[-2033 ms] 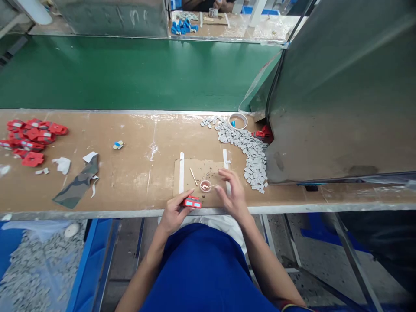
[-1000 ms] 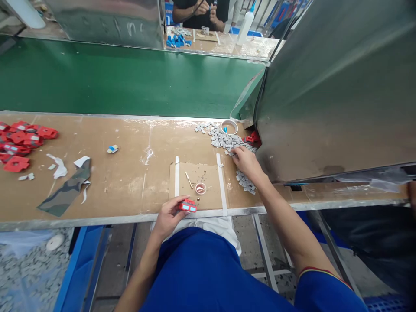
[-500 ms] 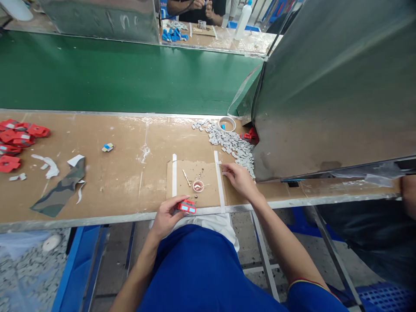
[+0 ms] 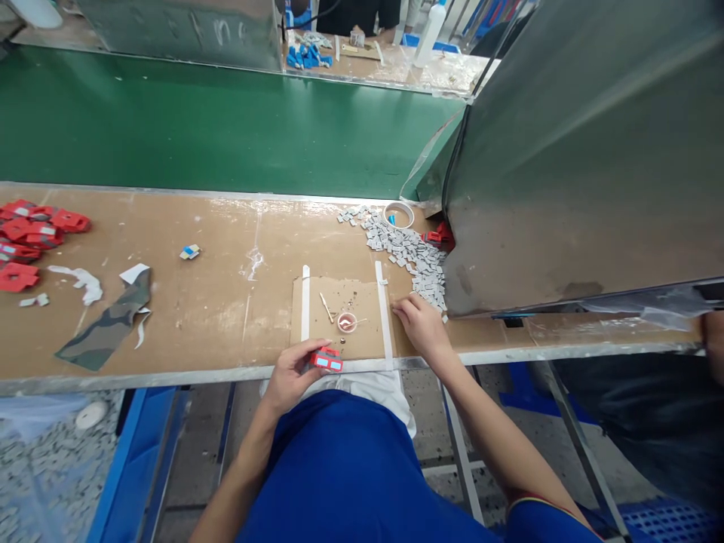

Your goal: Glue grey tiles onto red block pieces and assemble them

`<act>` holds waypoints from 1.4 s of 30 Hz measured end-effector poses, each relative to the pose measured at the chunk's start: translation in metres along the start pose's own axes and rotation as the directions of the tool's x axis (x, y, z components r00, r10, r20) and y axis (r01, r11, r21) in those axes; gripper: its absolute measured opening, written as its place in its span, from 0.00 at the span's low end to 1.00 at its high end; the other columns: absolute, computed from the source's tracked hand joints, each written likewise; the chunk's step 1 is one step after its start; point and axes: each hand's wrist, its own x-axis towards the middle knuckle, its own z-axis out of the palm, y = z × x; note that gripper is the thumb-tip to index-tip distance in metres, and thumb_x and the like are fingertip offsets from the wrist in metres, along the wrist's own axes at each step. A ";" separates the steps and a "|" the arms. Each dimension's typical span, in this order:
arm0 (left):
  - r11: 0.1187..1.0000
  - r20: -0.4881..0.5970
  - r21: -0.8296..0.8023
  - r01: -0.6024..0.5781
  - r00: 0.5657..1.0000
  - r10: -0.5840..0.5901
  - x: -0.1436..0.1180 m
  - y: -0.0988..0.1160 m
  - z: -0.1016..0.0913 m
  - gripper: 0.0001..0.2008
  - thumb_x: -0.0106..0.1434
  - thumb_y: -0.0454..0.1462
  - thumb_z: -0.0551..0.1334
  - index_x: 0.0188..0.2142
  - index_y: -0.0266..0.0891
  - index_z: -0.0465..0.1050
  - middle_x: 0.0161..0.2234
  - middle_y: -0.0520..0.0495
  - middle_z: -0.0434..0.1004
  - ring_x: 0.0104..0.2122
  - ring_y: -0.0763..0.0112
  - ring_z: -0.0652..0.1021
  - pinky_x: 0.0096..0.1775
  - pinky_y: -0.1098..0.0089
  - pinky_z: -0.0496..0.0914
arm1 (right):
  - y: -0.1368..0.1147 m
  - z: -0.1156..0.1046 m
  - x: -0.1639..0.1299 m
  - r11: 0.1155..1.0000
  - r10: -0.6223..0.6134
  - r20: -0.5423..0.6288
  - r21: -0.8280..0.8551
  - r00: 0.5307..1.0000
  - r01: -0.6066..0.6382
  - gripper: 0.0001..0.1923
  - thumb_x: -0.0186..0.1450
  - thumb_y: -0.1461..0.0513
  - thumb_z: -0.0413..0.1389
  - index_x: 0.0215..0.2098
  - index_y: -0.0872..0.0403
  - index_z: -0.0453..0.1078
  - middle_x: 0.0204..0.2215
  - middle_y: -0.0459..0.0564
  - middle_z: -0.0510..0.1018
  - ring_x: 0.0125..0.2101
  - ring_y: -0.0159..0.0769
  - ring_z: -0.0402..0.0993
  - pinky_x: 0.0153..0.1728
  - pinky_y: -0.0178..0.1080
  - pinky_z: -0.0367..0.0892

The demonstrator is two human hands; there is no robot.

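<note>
My left hand [image 4: 287,377] grips a small red plastic toy part [image 4: 328,360] at the table's front edge, thumb and fingers on its left end. Two pale blue rectangles show on the part's near side. To the right of the cardboard mat [image 4: 367,343], my right hand [image 4: 423,326] is low over the table with fingertips pinched together; anything between them is too small to make out. A small round cup [image 4: 347,323] of reddish stuff with a thin stick in it sits on the mat. Left of the cup lies a slim pale stick [image 4: 326,308].
Many small grey tiles [image 4: 404,245] lie beyond my right hand, with a tape roll [image 4: 399,215] at their far end. Red parts [image 4: 34,234] are heaped far left, near a camouflage scrap [image 4: 110,324]. A metal housing [image 4: 566,188] walls off the right; a green belt [image 4: 226,136] runs behind.
My right hand has drawn slightly right and towards me, away from the tape strip on the mat. My left hand keeps the red part in the same place.
</note>
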 end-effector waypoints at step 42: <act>0.987 0.131 -0.126 0.096 0.988 -0.079 0.009 -0.006 0.005 0.23 0.52 0.49 0.79 0.43 0.38 0.86 0.37 0.41 0.88 0.33 0.64 0.85 0.38 0.69 0.80 | -0.120 -0.029 -0.042 0.532 -0.047 0.294 0.816 0.955 -0.225 0.10 0.70 0.59 0.59 0.31 0.52 0.71 0.30 0.47 0.80 0.31 0.36 0.75 0.33 0.37 0.66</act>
